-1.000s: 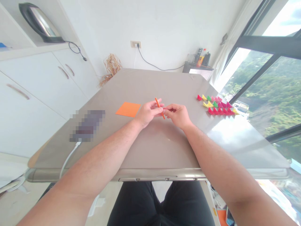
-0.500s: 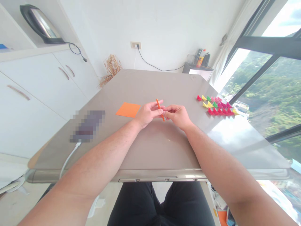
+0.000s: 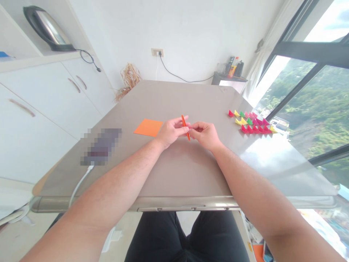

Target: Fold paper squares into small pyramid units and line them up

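Note:
Over the middle of the grey table (image 3: 174, 171), my left hand (image 3: 171, 131) and my right hand (image 3: 204, 134) meet, both pinching a narrow folded strip of orange paper (image 3: 185, 126). The strip stands nearly on edge between my fingertips, slanting from upper left to lower right. A flat orange paper square (image 3: 148, 127) lies on the table just left of my left hand. To the right, near the window, several small folded paper triangles (image 3: 252, 122) in red, pink, yellow and green sit in rows.
A blurred dark object (image 3: 101, 145) with a white cable (image 3: 79, 183) lies at the table's left. White cabinets (image 3: 40, 98) stand along the left, a kettle (image 3: 46, 27) on top. Dried grass (image 3: 129, 78) and bottles (image 3: 233, 67) sit beyond the far edge. Large windows fill the right.
The orange strip has turned slightly more upright between my fingers; my hands stay in the same place.

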Action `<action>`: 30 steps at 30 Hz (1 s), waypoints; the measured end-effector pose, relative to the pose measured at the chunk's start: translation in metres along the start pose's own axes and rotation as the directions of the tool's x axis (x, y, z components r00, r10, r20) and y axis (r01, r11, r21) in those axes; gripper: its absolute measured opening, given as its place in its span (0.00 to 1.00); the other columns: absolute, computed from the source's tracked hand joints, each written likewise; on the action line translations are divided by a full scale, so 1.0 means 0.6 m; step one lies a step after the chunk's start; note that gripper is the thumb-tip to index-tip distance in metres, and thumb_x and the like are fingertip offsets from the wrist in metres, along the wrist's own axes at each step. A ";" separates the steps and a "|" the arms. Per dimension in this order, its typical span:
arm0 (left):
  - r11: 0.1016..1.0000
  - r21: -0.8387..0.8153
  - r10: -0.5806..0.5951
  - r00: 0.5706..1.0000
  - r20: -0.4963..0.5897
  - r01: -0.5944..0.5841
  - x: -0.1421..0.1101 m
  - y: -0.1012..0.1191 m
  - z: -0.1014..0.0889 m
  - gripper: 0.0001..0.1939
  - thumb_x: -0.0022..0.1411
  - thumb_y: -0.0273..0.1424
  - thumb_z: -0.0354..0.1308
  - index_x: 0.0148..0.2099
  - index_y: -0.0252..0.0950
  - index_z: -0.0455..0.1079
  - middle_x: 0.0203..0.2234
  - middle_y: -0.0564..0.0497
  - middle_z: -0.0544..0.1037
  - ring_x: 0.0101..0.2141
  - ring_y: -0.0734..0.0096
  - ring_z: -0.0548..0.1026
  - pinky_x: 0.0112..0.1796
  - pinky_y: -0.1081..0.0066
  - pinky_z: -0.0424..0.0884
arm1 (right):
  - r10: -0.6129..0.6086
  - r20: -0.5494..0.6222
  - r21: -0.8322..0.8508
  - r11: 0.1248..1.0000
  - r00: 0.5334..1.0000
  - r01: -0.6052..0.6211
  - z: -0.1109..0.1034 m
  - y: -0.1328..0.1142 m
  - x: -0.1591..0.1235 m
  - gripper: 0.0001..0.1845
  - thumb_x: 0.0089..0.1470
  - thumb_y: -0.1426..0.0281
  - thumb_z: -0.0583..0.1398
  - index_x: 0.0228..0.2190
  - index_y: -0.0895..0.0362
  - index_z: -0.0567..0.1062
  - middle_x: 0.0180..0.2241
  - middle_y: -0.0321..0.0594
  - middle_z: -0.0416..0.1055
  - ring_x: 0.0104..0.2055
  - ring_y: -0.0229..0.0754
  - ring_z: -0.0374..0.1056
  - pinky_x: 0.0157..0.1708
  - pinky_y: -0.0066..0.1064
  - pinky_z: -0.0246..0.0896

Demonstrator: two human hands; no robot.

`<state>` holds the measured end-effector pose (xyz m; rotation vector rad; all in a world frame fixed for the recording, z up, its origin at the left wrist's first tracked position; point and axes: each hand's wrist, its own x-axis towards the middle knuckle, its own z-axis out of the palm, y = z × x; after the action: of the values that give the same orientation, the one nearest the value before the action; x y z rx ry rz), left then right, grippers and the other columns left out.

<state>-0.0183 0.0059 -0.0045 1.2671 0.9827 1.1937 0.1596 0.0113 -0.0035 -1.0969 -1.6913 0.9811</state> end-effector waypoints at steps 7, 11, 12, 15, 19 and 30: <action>0.996 0.014 0.086 0.995 0.045 -0.086 -0.001 -0.004 0.009 0.22 0.55 0.31 0.67 0.54 0.39 0.77 0.46 0.46 0.83 0.48 0.57 0.80 0.50 0.54 0.78 | -0.075 -0.087 -0.164 0.985 0.993 0.060 0.006 0.001 -0.002 0.15 0.50 0.71 0.60 0.39 0.52 0.81 0.35 0.38 0.81 0.30 0.40 0.73 0.33 0.33 0.67; 0.992 0.047 0.116 0.989 0.087 -0.120 0.000 -0.007 0.011 0.22 0.55 0.29 0.66 0.54 0.41 0.78 0.45 0.48 0.83 0.46 0.59 0.81 0.50 0.55 0.77 | -0.085 -0.096 -0.250 0.967 0.992 0.059 0.008 0.005 0.000 0.17 0.51 0.72 0.60 0.43 0.50 0.80 0.38 0.38 0.82 0.30 0.41 0.73 0.33 0.35 0.66; 0.991 0.055 0.120 0.988 0.095 -0.126 0.000 -0.007 0.012 0.22 0.55 0.29 0.66 0.54 0.41 0.78 0.44 0.48 0.84 0.46 0.59 0.81 0.51 0.55 0.77 | -0.088 -0.093 -0.267 0.962 0.992 0.060 0.009 0.005 0.000 0.17 0.51 0.71 0.60 0.43 0.49 0.80 0.38 0.38 0.81 0.30 0.41 0.73 0.33 0.35 0.66; 0.989 0.076 0.119 0.986 0.117 -0.128 -0.002 -0.005 0.012 0.22 0.55 0.29 0.65 0.54 0.40 0.78 0.44 0.48 0.84 0.47 0.58 0.81 0.51 0.56 0.76 | -0.096 -0.089 -0.313 0.948 0.991 0.063 0.009 0.003 0.001 0.14 0.52 0.70 0.61 0.41 0.49 0.80 0.36 0.37 0.81 0.29 0.41 0.72 0.32 0.35 0.65; 0.991 0.080 0.098 0.986 0.134 -0.110 -0.005 -0.005 0.013 0.25 0.55 0.29 0.65 0.56 0.39 0.77 0.48 0.46 0.83 0.51 0.56 0.80 0.53 0.55 0.76 | -0.063 -0.122 -0.330 0.944 0.991 0.019 0.009 0.000 0.001 0.07 0.52 0.67 0.60 0.34 0.51 0.78 0.31 0.37 0.79 0.30 0.41 0.71 0.31 0.34 0.63; 0.990 0.089 0.097 0.981 0.168 -0.113 -0.006 -0.001 0.014 0.26 0.54 0.25 0.62 0.57 0.37 0.77 0.51 0.46 0.82 0.54 0.51 0.78 0.56 0.51 0.74 | -0.037 -0.133 -0.407 0.913 0.990 -0.020 0.011 -0.009 0.001 0.03 0.50 0.68 0.58 0.26 0.53 0.72 0.25 0.33 0.74 0.26 0.38 0.65 0.27 0.32 0.56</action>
<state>-0.0104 0.0010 -0.0047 1.4865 0.8718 1.1128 0.1520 0.0091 -0.0007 -1.3901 -1.8294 0.5379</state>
